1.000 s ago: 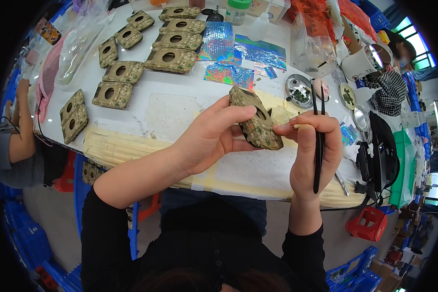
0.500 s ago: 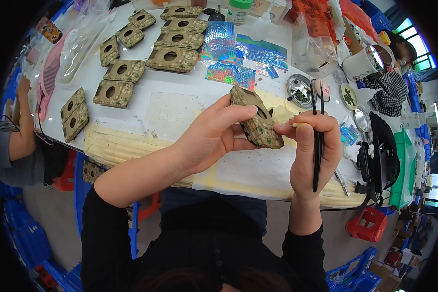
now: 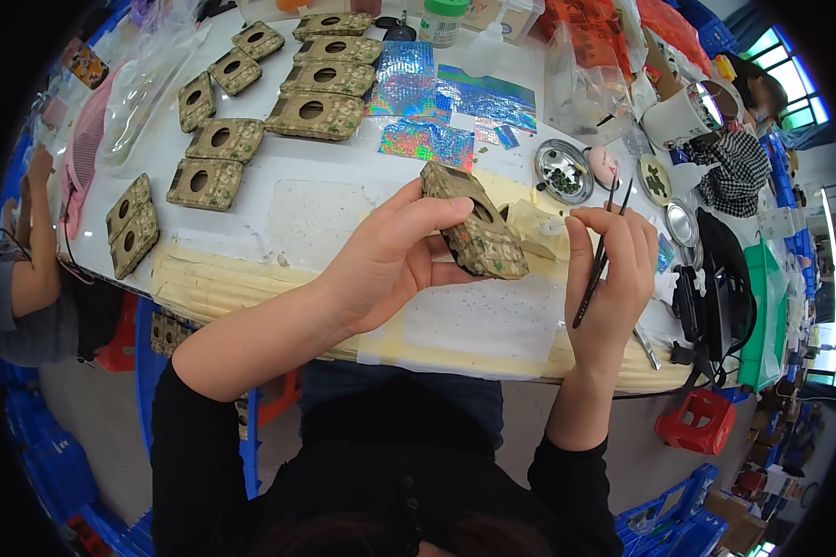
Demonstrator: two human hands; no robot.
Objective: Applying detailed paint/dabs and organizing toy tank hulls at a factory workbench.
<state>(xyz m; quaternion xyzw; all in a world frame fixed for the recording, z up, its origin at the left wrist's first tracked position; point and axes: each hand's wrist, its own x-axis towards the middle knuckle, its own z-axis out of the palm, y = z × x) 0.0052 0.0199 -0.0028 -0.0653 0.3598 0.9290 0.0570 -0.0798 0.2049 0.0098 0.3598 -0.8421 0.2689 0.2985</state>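
My left hand (image 3: 367, 251) is closed around a camouflage-patterned casing (image 3: 492, 249) with a round opening, tilted above the table. The thumb lies on its upper face. Black tweezers (image 3: 589, 295) slant across my right hand (image 3: 620, 278), held among its fingers with the tips pointing up and away. Thumb and forefinger are close together by a small whitish tip (image 3: 555, 224); whether they pinch it cannot be made out. That tip is at a pale yellow block (image 3: 532, 230), just right of the casing. Beyond it stands a round metal dish (image 3: 578, 190) with small dark green bits.
Several similar casings (image 3: 316, 114) are spread over the left and back of the table. Shiny holographic sheets (image 3: 404, 79), a white squeeze bottle (image 3: 486, 51) and a green-lidded jar (image 3: 439, 28) are at the back. A black bag (image 3: 724, 269) lies right. Another person's arm (image 3: 35, 232) shows at far left.
My right hand has drawn away from the casing to the pale block, and the tweezers' slant has changed. The left hand still holds the casing. The whole view has shifted slightly.
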